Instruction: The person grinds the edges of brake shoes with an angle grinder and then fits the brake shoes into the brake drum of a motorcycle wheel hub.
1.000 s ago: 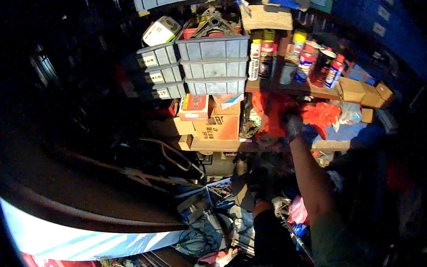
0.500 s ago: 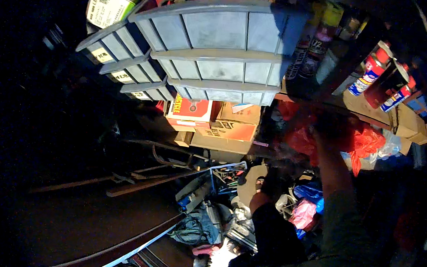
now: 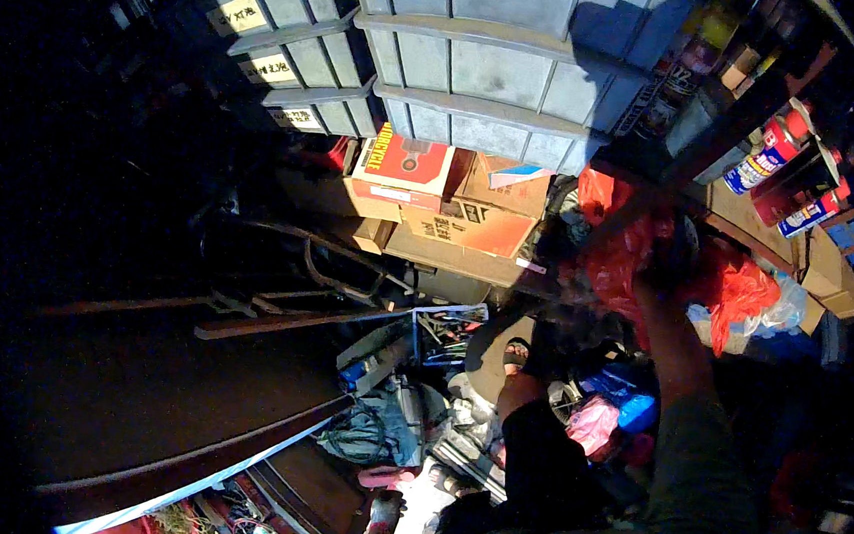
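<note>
My right arm reaches forward to a red plastic bag (image 3: 620, 267) on the low shelf at the right. My right hand (image 3: 658, 285) is against the bag, in deep shadow. Its fingers are hidden, so whether it grips the plastic does not show. At the lower edge, my left hand (image 3: 386, 510) hangs low, in what looks like a greyish glove. A pink object (image 3: 385, 477) is just beyond it; I cannot tell whether they touch. The left fingers are too small and dim to read.
Stacked grey-blue bins (image 3: 493, 66) rise ahead, above cardboard boxes (image 3: 481, 216). Red-and-blue spray cans (image 3: 763, 158) stand on the right shelf. Wooden bars (image 3: 292, 322) jut out at left. A tool tray (image 3: 447, 334), blue bag (image 3: 623, 395) and pink bag (image 3: 595, 426) crowd the floor around my feet.
The view has tipped downward, so the bins sit higher and more floor shows at lower left. My right hand stays at the red bag; more of my left forearm now shows.
</note>
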The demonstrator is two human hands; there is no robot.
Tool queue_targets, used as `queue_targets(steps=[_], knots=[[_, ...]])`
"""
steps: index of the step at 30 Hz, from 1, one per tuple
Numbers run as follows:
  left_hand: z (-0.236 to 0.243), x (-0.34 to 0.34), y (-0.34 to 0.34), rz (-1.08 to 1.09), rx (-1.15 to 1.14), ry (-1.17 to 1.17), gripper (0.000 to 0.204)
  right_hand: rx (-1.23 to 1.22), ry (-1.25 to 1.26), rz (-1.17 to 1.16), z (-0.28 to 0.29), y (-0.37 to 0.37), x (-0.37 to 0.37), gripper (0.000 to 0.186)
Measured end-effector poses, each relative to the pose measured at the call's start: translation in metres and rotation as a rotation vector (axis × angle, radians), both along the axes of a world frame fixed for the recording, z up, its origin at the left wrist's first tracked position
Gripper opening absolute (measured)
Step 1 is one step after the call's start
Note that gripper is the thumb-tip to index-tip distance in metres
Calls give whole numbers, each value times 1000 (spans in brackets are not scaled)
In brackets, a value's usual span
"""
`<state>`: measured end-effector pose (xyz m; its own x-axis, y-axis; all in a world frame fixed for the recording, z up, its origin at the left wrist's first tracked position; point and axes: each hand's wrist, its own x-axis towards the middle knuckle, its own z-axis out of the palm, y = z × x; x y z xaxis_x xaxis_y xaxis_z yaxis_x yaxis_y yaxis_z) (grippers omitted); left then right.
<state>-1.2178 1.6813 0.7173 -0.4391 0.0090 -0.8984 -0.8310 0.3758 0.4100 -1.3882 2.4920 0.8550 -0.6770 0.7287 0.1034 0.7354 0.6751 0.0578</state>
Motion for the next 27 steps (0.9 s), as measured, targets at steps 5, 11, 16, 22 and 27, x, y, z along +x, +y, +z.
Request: queue_targets(steps=[5,11,16,22,27], knots=[[-9,24,-18,67,-59,-63,18,69,14,84,16,-10,13,26],[-23,21,-13,123,105,53,17,234,176,345,83,-22,58,27],[-32,36,-10,60,165,93,26,87,-57,271,132,-47,91,27],[-22,68,-36,64,93,98,28,-61,-231,146,90,-74,56,23],[-11,91,-63,37,-39,-23,27,29,-438,142,45,-58,28,25]])
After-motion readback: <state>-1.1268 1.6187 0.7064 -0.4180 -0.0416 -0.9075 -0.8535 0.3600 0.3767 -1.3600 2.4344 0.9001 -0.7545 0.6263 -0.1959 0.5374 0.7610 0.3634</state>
